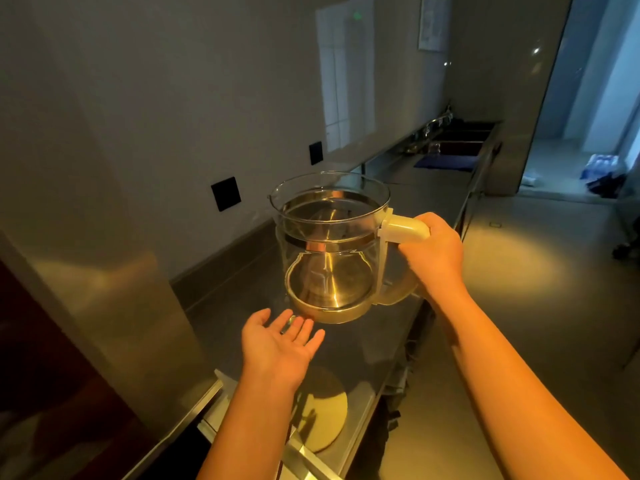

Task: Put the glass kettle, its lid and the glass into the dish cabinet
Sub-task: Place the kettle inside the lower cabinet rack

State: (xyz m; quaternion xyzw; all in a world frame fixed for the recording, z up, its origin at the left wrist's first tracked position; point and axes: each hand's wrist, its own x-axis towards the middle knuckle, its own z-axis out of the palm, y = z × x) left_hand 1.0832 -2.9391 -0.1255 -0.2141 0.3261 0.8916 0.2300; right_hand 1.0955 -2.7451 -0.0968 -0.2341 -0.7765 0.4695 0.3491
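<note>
A long steel counter [367, 344] runs from bottom centre toward the upper right. Mid-frame, the glass kettle [329, 251] hangs above it, lidless and tipped toward the camera. The right hand [434, 252] curls round its cream handle [405, 230]. The left hand [277, 344], palm up with fingers straight, holds nothing just below the kettle's base. A cream disc [325, 420] lies at bottom centre.

Lidless glass kettle [330, 247] upright, cream-handled, held aloft.
</note>
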